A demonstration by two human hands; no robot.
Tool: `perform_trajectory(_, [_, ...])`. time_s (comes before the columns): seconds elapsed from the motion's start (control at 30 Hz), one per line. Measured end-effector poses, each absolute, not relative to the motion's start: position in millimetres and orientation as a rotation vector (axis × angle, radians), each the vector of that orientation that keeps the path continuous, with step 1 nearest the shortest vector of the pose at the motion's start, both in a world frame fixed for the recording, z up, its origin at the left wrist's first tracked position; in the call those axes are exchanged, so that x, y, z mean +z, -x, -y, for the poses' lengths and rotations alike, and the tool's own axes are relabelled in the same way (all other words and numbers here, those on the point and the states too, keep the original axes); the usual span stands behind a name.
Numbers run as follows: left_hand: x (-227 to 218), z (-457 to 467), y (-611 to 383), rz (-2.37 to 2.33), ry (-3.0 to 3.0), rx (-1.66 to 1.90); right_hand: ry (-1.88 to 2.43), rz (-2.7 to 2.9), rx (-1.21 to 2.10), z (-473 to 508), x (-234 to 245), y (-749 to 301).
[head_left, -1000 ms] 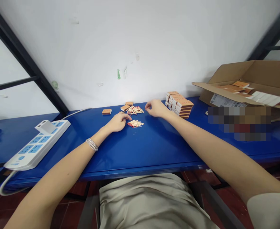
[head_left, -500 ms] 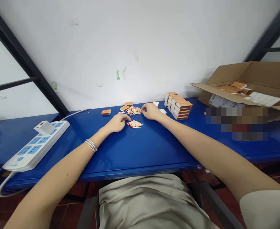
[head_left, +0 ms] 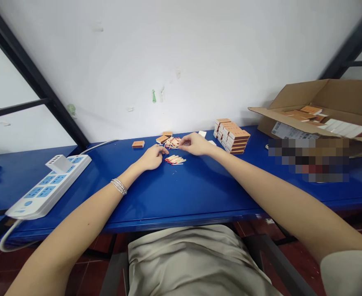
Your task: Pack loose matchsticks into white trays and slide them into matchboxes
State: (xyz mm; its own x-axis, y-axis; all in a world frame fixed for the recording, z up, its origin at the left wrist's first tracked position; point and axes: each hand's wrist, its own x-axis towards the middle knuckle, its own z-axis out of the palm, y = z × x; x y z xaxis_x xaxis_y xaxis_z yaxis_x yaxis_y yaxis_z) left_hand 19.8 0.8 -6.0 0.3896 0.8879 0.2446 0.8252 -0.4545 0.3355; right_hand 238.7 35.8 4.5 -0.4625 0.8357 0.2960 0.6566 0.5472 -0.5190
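- Left hand (head_left: 152, 158): I see it low over the glossy blue tabletop (head_left: 175, 197), fingers loosely bent in a narrow curl, fingertips just beside the small, roughly aligned bundle of pale wooden matches with red heads (head_left: 175, 160); I cannot tell whether it grips anything.
- Right hand (head_left: 195, 144): thumb and forefinger close together at the right edge of the loose, tangled heap of red-tipped wooden matches (head_left: 172, 142); I cannot tell whether a match lies between them.
- Heap and bundle: the heap lies nearer the white wall (head_left: 181, 61), the bundle nearer the person.
- Left of the heap: two orange-brown cardboard matchboxes (head_left: 161, 139) close by; a third, single orange matchbox (head_left: 138, 144) lies apart.
- Beyond the right hand: a stepped stack of orange-and-white matchboxes (head_left: 233, 135), then an open brown cardboard carton (head_left: 304, 94).
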Motion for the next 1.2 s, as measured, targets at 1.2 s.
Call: perform_trajectory(1.2, [-6.1, -1.5, -18.8, -1.398, -2.47, 0.576, 1.631, 2.297, -0.074, -50.7, -8.3, -237.0])
